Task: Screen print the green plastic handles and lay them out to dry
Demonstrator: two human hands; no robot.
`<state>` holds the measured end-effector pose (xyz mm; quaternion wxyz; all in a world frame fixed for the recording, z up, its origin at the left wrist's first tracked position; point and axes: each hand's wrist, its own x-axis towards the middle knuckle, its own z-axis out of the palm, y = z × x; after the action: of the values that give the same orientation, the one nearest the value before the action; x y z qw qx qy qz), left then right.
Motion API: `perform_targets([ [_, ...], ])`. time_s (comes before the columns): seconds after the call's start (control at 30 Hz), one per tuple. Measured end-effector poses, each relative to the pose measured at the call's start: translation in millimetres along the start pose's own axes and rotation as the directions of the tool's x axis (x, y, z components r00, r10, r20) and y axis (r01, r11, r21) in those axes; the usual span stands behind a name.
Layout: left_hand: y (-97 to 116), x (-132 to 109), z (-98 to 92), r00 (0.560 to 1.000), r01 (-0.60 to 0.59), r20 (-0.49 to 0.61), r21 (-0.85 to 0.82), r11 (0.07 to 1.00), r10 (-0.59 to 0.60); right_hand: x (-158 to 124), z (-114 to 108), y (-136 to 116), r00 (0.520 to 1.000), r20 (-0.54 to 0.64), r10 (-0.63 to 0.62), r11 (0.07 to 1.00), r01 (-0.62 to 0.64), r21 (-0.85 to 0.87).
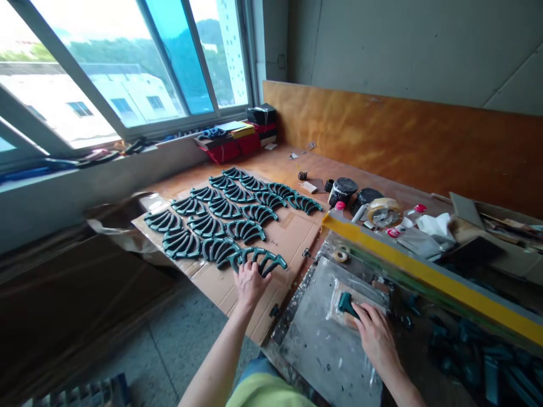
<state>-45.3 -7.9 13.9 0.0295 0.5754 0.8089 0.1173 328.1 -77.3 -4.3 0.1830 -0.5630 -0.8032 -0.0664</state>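
Note:
My left hand (249, 282) reaches out over a flattened cardboard sheet (292, 234) and grips the near side of a dark teal curved comb-like part (259, 260). That part lies at the near end of several rows of like parts (220, 212) spread over the cardboard. My right hand (375, 336) rests on a grey metal plate (316, 328), fingers closed on a small teal piece (345, 304) that sits on a plastic-wrapped pad.
A yellow-edged frame (428, 277) runs diagonally across the bench. Behind it stand black tins (343, 191), a tape roll (383, 212), small bottles and scraps. More teal parts lie in a heap (483, 362) at the right. Boxes (237, 141) sit by the window. The floor drops off at the left.

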Motion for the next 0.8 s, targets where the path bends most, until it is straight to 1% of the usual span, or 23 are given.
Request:
perform_targets([
  [0.07, 23, 42, 0.2, 0.997, -0.076, -0.021, -0.022, 0.997, 0.076, -1, 1, -2, 1.0, -0.011, 0.028, 1.0, -0.028, -0.013],
  [0.1, 37, 64, 1.7, 0.994, -0.113, -0.013, -0.035, 0.993, 0.112, -2, 1, -2, 0.999, -0.015, 0.039, 0.999, -0.039, -0.021],
  [0.2, 84, 124, 12.8, 0.976, -0.205, 0.059, -0.079, 0.975, 0.21, -2, 1, -6, 0.997, -0.036, 0.063, 0.997, -0.065, -0.036],
  [0.27, 112, 154, 25.4, 0.96, -0.245, 0.108, -0.108, 0.963, 0.257, 0, -1, -9, 0.994, -0.067, 0.088, 0.996, -0.09, -0.023],
  [0.37, 141, 182, 47.7, 0.945, -0.262, 0.166, -0.139, 0.955, 0.283, 3, -5, -13, 0.984, -0.11, 0.138, 0.99, -0.138, 0.006],
  [0.47, 154, 199, 66.5, 0.939, -0.233, 0.22, -0.158, 0.96, 0.264, 3, -6, -12, 0.979, -0.114, 0.172, 0.985, -0.173, 0.005],
  [0.57, 159, 208, 76.1, 0.945, -0.189, 0.233, -0.181, 0.965, 0.229, -1, -4, -10, 0.976, -0.091, 0.196, 0.98, -0.199, -0.024],
  [0.63, 161, 207, 76.2, 0.95, -0.17, 0.227, -0.21, 0.963, 0.217, -3, -4, -14, 0.973, -0.082, 0.218, 0.974, -0.222, -0.039],
  [0.7, 161, 199, 71.6, 0.949, -0.172, 0.216, -0.253, 0.952, 0.229, -1, -9, -22, 0.969, -0.05, 0.241, 0.969, -0.244, -0.051],
  [0.8, 156, 177, 57.3, 0.946, -0.196, 0.166, -0.394, 0.898, 0.279, 11, -21, -39, 0.959, 0.071, 0.275, 0.961, -0.271, -0.06],
])
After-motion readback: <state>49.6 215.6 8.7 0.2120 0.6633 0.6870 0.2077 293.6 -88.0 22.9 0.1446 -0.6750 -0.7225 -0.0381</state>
